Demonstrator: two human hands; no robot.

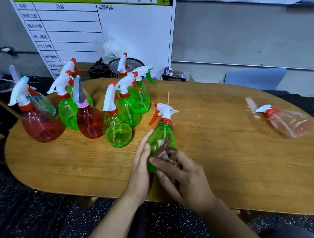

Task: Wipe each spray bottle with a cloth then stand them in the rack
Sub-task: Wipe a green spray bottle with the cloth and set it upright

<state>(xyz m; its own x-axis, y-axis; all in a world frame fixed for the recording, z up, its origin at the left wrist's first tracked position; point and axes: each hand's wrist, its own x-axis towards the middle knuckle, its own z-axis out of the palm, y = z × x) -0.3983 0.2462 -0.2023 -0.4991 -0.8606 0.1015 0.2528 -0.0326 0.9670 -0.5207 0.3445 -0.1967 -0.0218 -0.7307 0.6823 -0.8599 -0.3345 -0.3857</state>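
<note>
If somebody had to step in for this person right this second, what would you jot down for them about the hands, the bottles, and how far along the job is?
Left hand: open, flat against the side of the green bottle standing near the table's front edge.
Right hand: fingers on that bottle's body; motion blur hides whether it holds a cloth.
Cluster of green and red bottles stands upright at the table's left.
One pale red bottle lies on its side at far right.
Done: cannot tell which bottles are wiped; no rack is clearly visible.
Left: finish this bottle, wipe the lying one, stand them all in the rack.
</note>
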